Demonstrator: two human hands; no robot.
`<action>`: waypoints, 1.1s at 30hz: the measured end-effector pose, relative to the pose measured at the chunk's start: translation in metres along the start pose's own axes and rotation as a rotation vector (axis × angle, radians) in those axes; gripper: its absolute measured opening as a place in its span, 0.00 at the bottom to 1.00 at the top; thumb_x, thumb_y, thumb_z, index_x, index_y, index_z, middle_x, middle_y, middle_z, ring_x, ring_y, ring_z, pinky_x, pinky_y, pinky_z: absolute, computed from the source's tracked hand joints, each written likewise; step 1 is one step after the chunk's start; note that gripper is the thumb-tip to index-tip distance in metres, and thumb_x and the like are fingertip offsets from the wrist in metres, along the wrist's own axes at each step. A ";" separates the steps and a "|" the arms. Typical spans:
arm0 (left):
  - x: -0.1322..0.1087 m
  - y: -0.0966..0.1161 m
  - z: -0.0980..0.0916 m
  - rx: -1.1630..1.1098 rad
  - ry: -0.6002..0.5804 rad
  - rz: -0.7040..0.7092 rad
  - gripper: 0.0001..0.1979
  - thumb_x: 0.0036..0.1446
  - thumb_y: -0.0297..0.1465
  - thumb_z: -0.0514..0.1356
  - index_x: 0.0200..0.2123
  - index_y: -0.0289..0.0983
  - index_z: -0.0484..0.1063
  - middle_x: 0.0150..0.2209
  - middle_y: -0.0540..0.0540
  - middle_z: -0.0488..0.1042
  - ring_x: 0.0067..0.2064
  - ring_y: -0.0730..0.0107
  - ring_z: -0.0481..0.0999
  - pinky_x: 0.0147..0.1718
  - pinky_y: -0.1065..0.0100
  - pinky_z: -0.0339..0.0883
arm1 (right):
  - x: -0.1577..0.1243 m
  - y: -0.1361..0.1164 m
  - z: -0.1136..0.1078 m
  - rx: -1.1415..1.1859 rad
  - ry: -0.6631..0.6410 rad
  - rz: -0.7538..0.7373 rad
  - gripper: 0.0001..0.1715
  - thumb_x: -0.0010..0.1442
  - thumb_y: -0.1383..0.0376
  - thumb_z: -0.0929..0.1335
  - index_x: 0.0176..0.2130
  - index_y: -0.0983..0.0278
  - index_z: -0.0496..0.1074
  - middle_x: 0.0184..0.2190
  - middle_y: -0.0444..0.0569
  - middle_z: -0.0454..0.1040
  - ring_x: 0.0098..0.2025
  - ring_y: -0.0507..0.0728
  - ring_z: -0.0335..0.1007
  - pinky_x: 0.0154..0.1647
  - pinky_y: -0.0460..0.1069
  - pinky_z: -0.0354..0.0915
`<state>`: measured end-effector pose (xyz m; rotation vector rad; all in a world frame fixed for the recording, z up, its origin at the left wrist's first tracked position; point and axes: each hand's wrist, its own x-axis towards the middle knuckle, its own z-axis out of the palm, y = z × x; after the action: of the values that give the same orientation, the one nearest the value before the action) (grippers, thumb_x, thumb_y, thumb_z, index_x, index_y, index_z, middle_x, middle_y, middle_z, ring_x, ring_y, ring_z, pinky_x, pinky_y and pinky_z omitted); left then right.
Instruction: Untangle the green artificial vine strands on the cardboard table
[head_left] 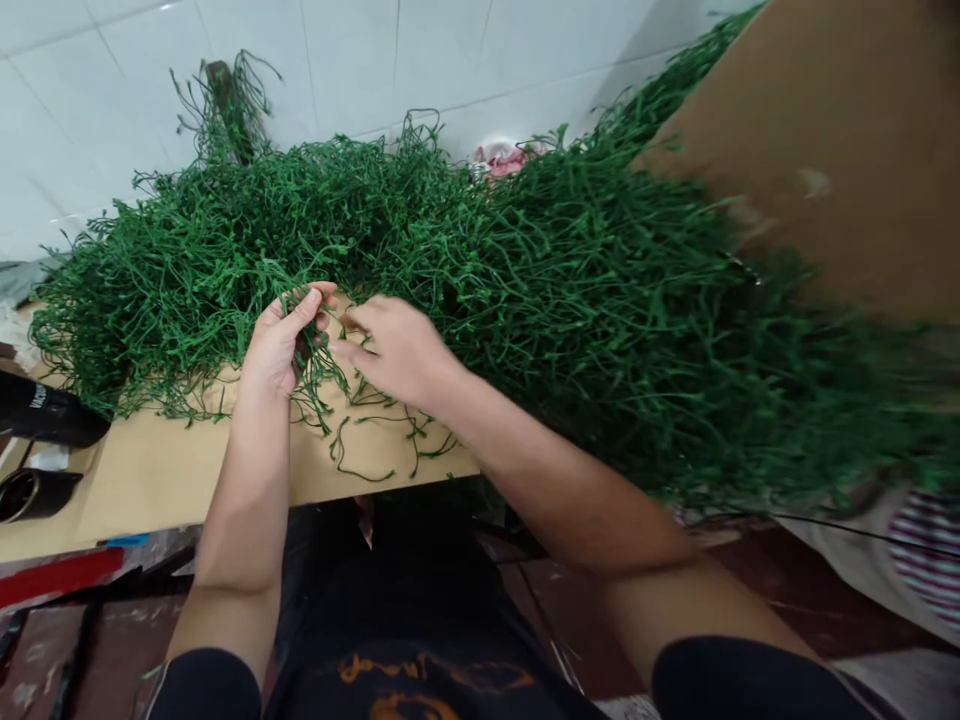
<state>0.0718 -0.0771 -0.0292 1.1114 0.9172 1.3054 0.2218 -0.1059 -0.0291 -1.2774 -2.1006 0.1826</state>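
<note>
The person's left hand (279,345) and right hand (396,352) meet over the front part of the bench (150,470), at the near fringe of a big heap (540,270) of thin green plastic strands. The heap covers the bench from its left end to its right end and reaches back to the far edge, where it is piled highest.

The left hand's fingers (307,300) are curled shut around a small tuft (315,345) of strands pulled out from the heap's front fringe, with the thumb towards the right hand. The right hand's fingers (361,318) are bent inward and pinch the same tuft from the other side, so the two hands nearly touch. The tuft's ends hang down from the hands onto the bare board.

A few loose strands (375,455) lie scattered just below the hands, close to the bench's front edge.

At the left end of the bench lies a black object (45,412), with a dark round thing (30,492) just in front of it. A brown cardboard sheet (825,150), blurred, leans over the heap at the right end. Something pink (501,158) shows behind the heap at the far edge, in front of white tiles (450,50). Below the bench's front left corner lies a red strip (60,577).
</note>
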 end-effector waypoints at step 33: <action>-0.001 0.001 -0.029 0.276 -0.091 -0.013 0.15 0.43 0.41 0.65 0.22 0.34 0.72 0.19 0.51 0.62 0.18 0.83 0.54 0.14 0.75 0.46 | 0.019 0.054 0.013 0.423 0.444 0.176 0.21 0.60 0.51 0.59 0.41 0.64 0.66 0.37 0.53 0.65 0.43 0.56 0.63 0.40 0.53 0.63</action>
<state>0.0431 -0.0749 -0.0357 1.3642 1.0558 1.1303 0.2481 -0.0598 -0.0542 -1.1193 -1.4780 0.3631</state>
